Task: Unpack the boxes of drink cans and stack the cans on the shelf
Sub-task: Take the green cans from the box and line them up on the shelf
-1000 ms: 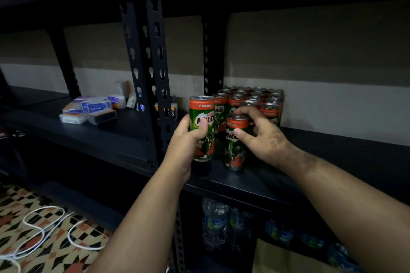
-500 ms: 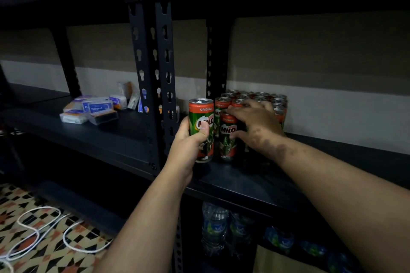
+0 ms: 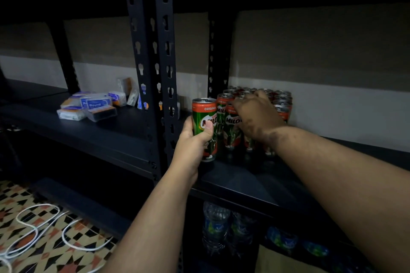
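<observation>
Two hands at the black metal shelf (image 3: pixel 244 182): left hand (image 3: pixel 193 139) grips an upright green-and-orange drink can (image 3: pixel 204 126); right hand (image 3: pixel 257 115) curls over another such can (image 3: pixel 231 126) among the standing cluster (image 3: pixel 281 99).

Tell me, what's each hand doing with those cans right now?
Left hand grips one Milo can, upright at shelf front. Right hand on can in the cluster. Nothing blocking.
</observation>
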